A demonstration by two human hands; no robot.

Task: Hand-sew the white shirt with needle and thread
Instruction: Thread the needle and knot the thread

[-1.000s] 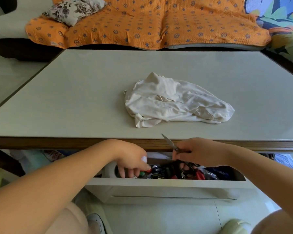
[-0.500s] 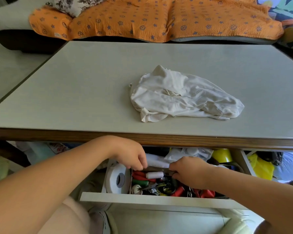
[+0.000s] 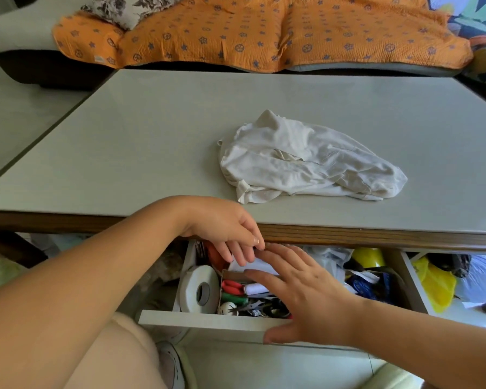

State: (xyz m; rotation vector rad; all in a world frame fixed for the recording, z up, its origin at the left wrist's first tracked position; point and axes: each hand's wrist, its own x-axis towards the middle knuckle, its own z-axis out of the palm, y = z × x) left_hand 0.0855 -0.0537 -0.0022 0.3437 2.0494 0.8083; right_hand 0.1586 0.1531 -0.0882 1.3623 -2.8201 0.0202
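head view: both hands (image 3: pixel 222 228) (image 3: pixel 306 293) reach, fingers (image 3: pixel 267 256) extended, over the drawer (image 3: pixel 208 321).

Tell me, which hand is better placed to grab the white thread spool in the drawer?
Probably the right hand: open, its fingers are right by the white thread spool. The left hand reaches toward the back of the drawer, farther from it.

Shirts: 1 crumpled white cloth shirt (image 3: pixel 306 164) is counted.
Hands: 2 are seen, the left hand (image 3: pixel 222 228) and the right hand (image 3: pixel 312 299).
Drawers: 1 white pulled-out drawer (image 3: pixel 208 321) is seen.
Tape rolls: 1 wide white roll of tape (image 3: pixel 198 287) is counted.
Thread spools: 1 small white spool of thread (image 3: pixel 254 289) is counted.
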